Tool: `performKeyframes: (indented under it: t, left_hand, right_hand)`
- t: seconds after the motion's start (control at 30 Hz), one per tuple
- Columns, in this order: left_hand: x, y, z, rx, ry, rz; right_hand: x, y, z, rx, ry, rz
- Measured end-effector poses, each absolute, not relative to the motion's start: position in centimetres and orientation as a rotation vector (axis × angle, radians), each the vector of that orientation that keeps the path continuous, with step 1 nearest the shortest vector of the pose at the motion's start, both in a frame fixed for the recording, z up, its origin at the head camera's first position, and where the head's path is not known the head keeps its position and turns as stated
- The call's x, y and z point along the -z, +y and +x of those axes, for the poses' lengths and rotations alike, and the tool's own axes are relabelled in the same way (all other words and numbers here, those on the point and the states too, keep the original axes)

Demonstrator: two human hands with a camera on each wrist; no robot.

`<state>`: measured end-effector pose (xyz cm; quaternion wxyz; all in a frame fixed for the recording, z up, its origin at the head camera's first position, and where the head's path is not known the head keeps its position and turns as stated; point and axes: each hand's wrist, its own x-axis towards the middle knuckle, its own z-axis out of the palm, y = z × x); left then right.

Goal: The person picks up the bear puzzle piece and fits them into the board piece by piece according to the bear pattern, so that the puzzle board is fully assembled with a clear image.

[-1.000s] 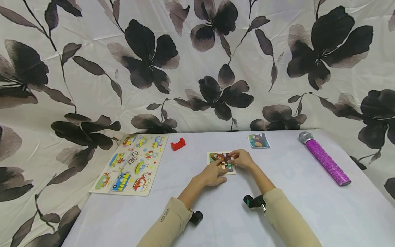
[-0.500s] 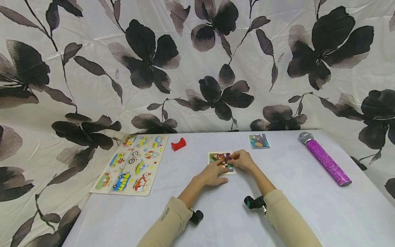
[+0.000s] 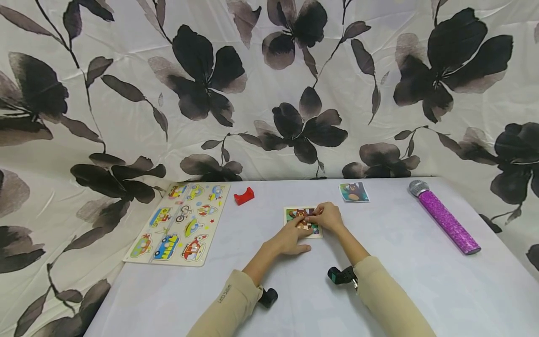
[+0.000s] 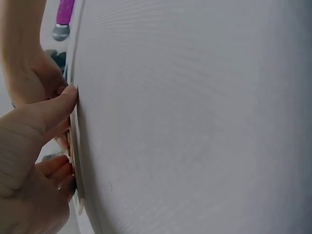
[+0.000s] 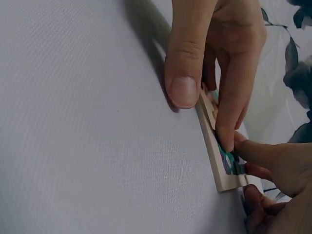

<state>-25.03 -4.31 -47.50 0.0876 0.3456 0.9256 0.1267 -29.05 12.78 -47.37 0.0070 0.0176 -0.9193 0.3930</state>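
A small wooden jigsaw puzzle (image 3: pixel 288 214) with a bear picture lies flat on the table, partly covered by both hands. My left hand (image 3: pixel 288 238) rests on its near left side with fingers extended over the picture. In the right wrist view its thumb (image 5: pixel 183 87) is down beside the puzzle's pale wooden rim (image 5: pixel 213 156), while a finger presses the picture. Coming from the right, my right hand (image 3: pixel 330 217) pinches at a puzzle piece over the puzzle's upper part, thumb and forefinger drawn together; the piece itself is mostly hidden. The two hands' fingertips are close together.
Behind the puzzle to the right lies a bear picture card (image 3: pixel 354 192). A purple glitter microphone (image 3: pixel 448 222) lies at the far right. On the left are a vehicle puzzle board (image 3: pixel 178 224) and a small red object (image 3: pixel 244 196). A floral cloth (image 3: pixel 252 93) hangs behind the table.
My right hand has moved slightly left, its fingertips going from the puzzle's right side toward its middle. The left hand has hardly moved.
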Motion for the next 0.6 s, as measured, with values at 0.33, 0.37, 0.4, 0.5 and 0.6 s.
performKeyframes:
  t: [0.33,0.37,0.4,0.5,0.6]
  left_hand:
    - [47.34,-4.25,-24.88,-0.38,2.769,1.017]
    - [47.31,-4.24,-24.86,-0.383,2.768,1.006]
    - [47.29,-4.24,-24.85,-0.385,2.765,0.999]
    - [47.24,-4.23,-24.83,-0.397,2.754,0.987]
    - [47.18,-4.29,-24.79,-0.412,2.749,0.982]
  right_hand:
    - [46.95,12.24,-29.54,-1.245,-2.932,-0.063]
    - [46.92,12.19,-29.62,-1.244,-2.937,-0.065]
    - [46.88,12.15,-29.67,-1.245,-2.945,-0.061]
    - [46.83,12.08,-29.78,-1.256,-2.969,-0.013]
    - [46.79,12.08,-29.75,-1.236,-2.997,0.094]
